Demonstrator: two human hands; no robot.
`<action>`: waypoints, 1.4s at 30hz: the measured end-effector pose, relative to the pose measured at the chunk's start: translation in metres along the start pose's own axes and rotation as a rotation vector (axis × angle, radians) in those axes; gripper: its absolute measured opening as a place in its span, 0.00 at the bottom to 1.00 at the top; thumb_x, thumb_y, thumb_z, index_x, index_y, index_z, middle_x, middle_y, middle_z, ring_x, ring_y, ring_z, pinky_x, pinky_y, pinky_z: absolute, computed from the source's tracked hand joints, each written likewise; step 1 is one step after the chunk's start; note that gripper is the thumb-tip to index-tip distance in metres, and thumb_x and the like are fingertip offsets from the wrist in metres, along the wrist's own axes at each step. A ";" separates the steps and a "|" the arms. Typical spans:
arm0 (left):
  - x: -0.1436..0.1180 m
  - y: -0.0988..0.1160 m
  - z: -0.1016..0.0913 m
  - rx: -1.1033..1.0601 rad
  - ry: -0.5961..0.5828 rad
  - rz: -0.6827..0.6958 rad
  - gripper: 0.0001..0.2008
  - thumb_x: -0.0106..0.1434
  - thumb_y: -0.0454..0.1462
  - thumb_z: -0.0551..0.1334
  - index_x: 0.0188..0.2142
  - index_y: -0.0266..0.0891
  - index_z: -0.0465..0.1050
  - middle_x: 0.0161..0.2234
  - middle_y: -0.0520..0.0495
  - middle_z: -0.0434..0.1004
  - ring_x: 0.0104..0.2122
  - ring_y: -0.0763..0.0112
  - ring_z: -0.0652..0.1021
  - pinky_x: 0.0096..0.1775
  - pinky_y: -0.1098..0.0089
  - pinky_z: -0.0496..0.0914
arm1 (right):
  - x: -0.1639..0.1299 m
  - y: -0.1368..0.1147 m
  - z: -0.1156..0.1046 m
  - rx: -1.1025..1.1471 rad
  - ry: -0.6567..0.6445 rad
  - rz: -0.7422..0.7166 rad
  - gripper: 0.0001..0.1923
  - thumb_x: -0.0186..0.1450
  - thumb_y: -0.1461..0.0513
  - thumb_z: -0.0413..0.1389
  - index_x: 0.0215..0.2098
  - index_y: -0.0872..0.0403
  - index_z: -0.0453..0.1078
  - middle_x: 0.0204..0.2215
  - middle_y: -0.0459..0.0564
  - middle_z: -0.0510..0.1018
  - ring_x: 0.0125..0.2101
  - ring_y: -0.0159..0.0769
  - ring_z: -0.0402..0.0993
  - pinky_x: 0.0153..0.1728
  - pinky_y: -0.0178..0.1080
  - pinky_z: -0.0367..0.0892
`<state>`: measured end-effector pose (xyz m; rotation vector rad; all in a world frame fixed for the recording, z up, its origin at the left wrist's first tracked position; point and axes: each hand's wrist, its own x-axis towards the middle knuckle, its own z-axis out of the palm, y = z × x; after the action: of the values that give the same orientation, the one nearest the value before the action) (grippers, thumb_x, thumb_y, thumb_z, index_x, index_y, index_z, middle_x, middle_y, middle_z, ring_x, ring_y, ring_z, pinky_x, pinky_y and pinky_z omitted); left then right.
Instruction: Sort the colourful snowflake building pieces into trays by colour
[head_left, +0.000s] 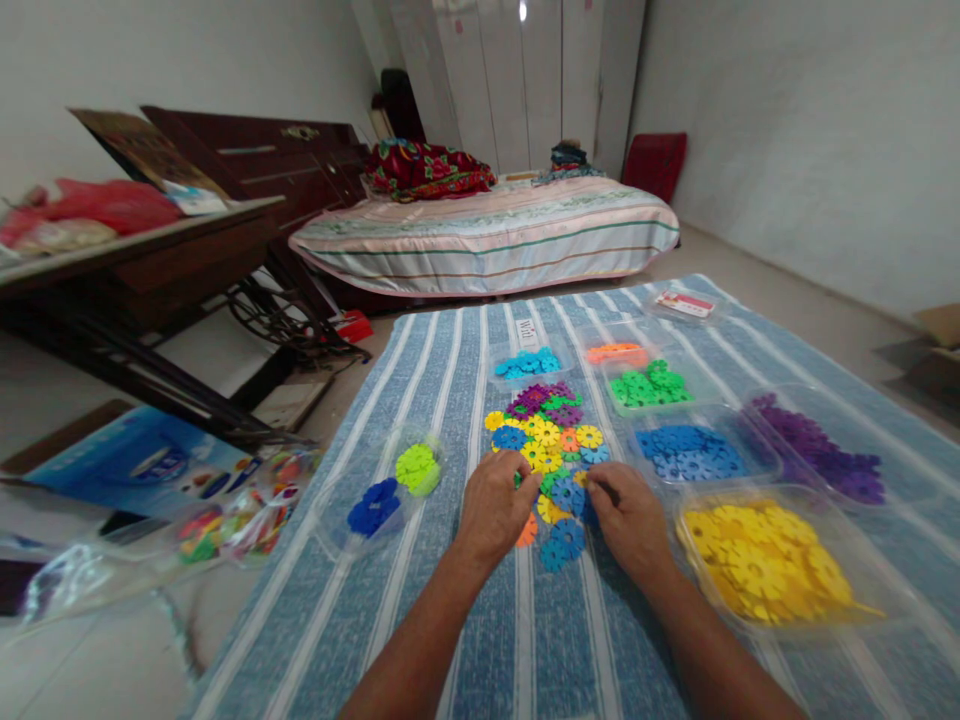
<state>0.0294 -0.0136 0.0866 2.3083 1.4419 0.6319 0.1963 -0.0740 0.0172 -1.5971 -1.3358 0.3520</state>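
A loose pile of flower-shaped plastic discs [541,430] in yellow, purple, green, blue and orange lies on the striped cloth between my hands. My left hand [491,508] is at the pile's left side, its fingers curled together; a bit of green shows by the fingertips, but whether they grip it is unclear. Across the pile, my right hand [628,515] has thumb and fingers pinched beside blue and yellow discs. What it holds, if anything, is hidden. A few blue discs [562,545] lie nearest me, with an orange disc [527,530] by my left hand.
Clear tubs on the right hold yellow discs [765,560], blue discs [686,453], purple discs [817,447] and green discs [651,384]. Light blue discs [532,362] and orange discs [616,353] sit farther back. Left are dark blue discs [373,507] and lime discs [418,468].
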 end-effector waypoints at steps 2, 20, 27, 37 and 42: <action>0.004 0.012 -0.001 -0.085 -0.013 -0.093 0.07 0.57 0.37 0.59 0.23 0.40 0.67 0.22 0.54 0.70 0.27 0.71 0.72 0.34 0.70 0.66 | 0.000 0.001 0.000 0.000 -0.006 0.003 0.09 0.61 0.61 0.50 0.32 0.52 0.72 0.34 0.50 0.77 0.38 0.40 0.70 0.43 0.43 0.64; 0.006 0.035 0.023 0.265 -0.183 0.145 0.12 0.56 0.34 0.61 0.41 0.37 0.72 0.57 0.36 0.64 0.60 0.49 0.60 0.57 0.49 0.57 | -0.001 0.005 0.002 0.028 0.037 0.030 0.13 0.62 0.63 0.47 0.39 0.52 0.72 0.37 0.51 0.77 0.40 0.39 0.71 0.45 0.44 0.65; -0.003 0.027 0.029 0.209 -0.246 0.135 0.10 0.54 0.33 0.62 0.38 0.36 0.71 0.57 0.35 0.63 0.61 0.49 0.59 0.59 0.49 0.55 | -0.001 0.006 0.003 0.018 0.027 0.036 0.13 0.63 0.62 0.47 0.40 0.52 0.73 0.39 0.52 0.77 0.41 0.39 0.71 0.47 0.46 0.65; 0.002 0.013 0.017 -0.051 -0.176 0.071 0.06 0.53 0.32 0.61 0.22 0.39 0.67 0.36 0.46 0.75 0.44 0.62 0.74 0.49 0.60 0.66 | 0.000 0.003 0.002 0.045 0.044 0.044 0.13 0.62 0.62 0.47 0.39 0.53 0.73 0.37 0.52 0.78 0.40 0.40 0.71 0.45 0.45 0.65; 0.019 0.025 0.006 -0.055 -0.110 -0.008 0.08 0.53 0.31 0.59 0.20 0.39 0.67 0.32 0.47 0.77 0.41 0.64 0.75 0.47 0.63 0.67 | 0.001 0.003 0.002 0.081 0.056 0.073 0.15 0.63 0.62 0.45 0.39 0.51 0.73 0.37 0.51 0.78 0.40 0.39 0.71 0.44 0.44 0.66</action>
<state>0.0591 -0.0073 0.0976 2.2563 1.3661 0.5265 0.1968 -0.0718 0.0137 -1.5793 -1.2082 0.3983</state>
